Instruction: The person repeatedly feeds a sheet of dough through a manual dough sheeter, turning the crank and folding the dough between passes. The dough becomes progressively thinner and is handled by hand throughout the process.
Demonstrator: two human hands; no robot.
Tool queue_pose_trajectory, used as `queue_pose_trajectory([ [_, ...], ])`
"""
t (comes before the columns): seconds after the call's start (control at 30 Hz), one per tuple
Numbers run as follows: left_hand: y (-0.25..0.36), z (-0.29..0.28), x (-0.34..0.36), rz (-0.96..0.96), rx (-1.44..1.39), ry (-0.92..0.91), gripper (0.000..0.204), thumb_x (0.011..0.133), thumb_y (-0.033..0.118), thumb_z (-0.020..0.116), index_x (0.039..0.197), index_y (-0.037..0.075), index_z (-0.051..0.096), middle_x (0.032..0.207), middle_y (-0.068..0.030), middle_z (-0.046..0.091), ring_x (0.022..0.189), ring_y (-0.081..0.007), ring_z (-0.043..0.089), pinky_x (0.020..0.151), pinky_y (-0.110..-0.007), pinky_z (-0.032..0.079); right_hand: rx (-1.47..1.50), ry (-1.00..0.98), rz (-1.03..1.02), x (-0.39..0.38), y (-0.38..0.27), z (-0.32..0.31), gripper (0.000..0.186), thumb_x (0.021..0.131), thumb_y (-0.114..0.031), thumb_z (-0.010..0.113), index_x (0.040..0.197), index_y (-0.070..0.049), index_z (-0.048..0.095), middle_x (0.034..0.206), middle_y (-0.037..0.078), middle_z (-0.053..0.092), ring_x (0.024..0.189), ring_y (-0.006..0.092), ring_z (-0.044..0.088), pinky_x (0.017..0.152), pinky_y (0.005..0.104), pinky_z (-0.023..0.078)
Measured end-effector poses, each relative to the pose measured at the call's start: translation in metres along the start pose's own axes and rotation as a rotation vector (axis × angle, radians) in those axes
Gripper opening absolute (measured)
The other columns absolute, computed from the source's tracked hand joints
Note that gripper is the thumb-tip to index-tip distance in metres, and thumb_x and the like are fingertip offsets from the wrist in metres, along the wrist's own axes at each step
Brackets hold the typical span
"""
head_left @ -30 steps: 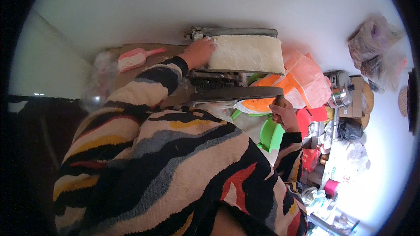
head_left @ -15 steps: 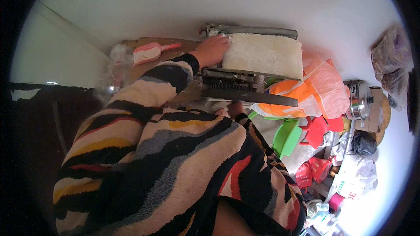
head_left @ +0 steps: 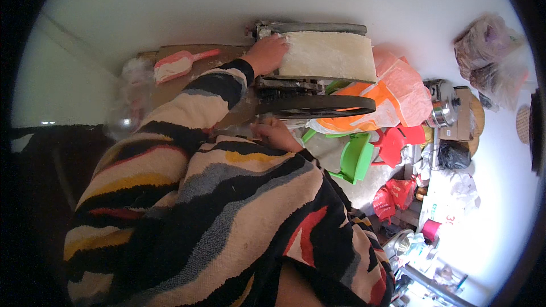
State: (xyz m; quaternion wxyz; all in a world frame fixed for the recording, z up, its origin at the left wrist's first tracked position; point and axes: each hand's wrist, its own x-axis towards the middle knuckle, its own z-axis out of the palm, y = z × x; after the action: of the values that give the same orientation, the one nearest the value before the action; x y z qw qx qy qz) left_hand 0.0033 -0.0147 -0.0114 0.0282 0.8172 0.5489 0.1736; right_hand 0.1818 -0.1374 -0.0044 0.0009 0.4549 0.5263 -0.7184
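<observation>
Dough, a broad pale sheet [head_left: 329, 55], lies flat on top of a dark metal rolling machine [head_left: 310, 98] at the far middle of the scene. The left hand [head_left: 266, 55] rests at the sheet's left edge, palm down, its fingers held close together and laid against the dough's end where it meets the machine's roller bar [head_left: 311, 26]. The sleeve of a thick striped sweater [head_left: 193, 193] in cream, black, grey, yellow and red runs from the near side up to that hand.

Nearer, just below the machine's dark curved wheel [head_left: 318, 106], the right hand [head_left: 276, 135] sits beside the machine's near edge; its fingers are curled, but whether they grip anything cannot be told, since the sleeve and the machine hide their tips.

To the left of the left hand, a pink scoop [head_left: 177, 65] holding white flour lies on a brown board [head_left: 187, 79], well apart from the dough. To the right of the machine hang orange and pink plastic bags [head_left: 392, 94], and below them stand a green plastic stool [head_left: 355, 158] and a red one [head_left: 395, 141], side by side. Farther right sits a steel pot [head_left: 441, 105].
</observation>
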Motion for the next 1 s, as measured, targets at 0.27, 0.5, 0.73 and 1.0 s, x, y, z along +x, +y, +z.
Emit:
queue_pose_trajectory([
  [0.27, -0.001, -0.001, 0.002, 0.001, 0.007, 0.0, 0.025, 0.074, 0.003, 0.051, 0.098, 0.0, 0.057, 0.1, -0.0158, 0.056, 0.101, -0.0333, 0.051, 0.088, -0.042, 0.043, 0.343, 0.239, -0.057, -0.121, -0.065, -0.076, 0.018, 0.083, -0.016, 0.065, 0.088, -0.006, 0.051, 0.058, -0.001, 0.047, 0.045, 0.0085, 0.044, 0.04, 0.0227, 0.036],
  [0.5, -0.002, 0.0, 0.003, -0.035, 0.009, -0.057, 0.032, 0.076, 0.003, 0.049, 0.107, -0.002, 0.056, 0.109, -0.0171, 0.056, 0.106, -0.0345, 0.05, 0.096, -0.042, 0.04, 0.004, 0.689, -0.055, -0.128, -0.001, -0.212, 0.015, 0.077, -0.012, 0.066, 0.078, -0.008, 0.051, 0.056, -0.001, 0.045, 0.04, 0.0094, 0.044, 0.035, 0.023, 0.033],
  [0.73, 0.002, -0.002, 0.001, -0.086, 0.002, -0.06, 0.037, 0.075, 0.001, 0.049, 0.112, -0.002, 0.055, 0.113, -0.0183, 0.055, 0.111, -0.0358, 0.049, 0.1, -0.043, 0.037, -0.186, 0.687, 0.021, 0.015, 0.191, -0.267, 0.01, 0.072, -0.006, 0.059, 0.081, -0.008, 0.055, 0.061, 0.004, 0.052, 0.05, 0.0167, 0.051, 0.044, 0.0319, 0.041],
  [1.0, -0.002, 0.003, 0.003, -0.033, 0.019, -0.015, 0.035, 0.074, 0.001, 0.049, 0.109, -0.001, 0.056, 0.105, -0.0174, 0.056, 0.101, -0.0356, 0.051, 0.094, -0.043, 0.04, -1.479, 0.099, -0.425, 0.167, 0.3, -0.162, 0.023, 0.067, -0.03, 0.064, 0.087, -0.019, 0.068, 0.091, 0.01, 0.064, 0.083, 0.026, 0.061, 0.07, 0.0439, 0.049],
])
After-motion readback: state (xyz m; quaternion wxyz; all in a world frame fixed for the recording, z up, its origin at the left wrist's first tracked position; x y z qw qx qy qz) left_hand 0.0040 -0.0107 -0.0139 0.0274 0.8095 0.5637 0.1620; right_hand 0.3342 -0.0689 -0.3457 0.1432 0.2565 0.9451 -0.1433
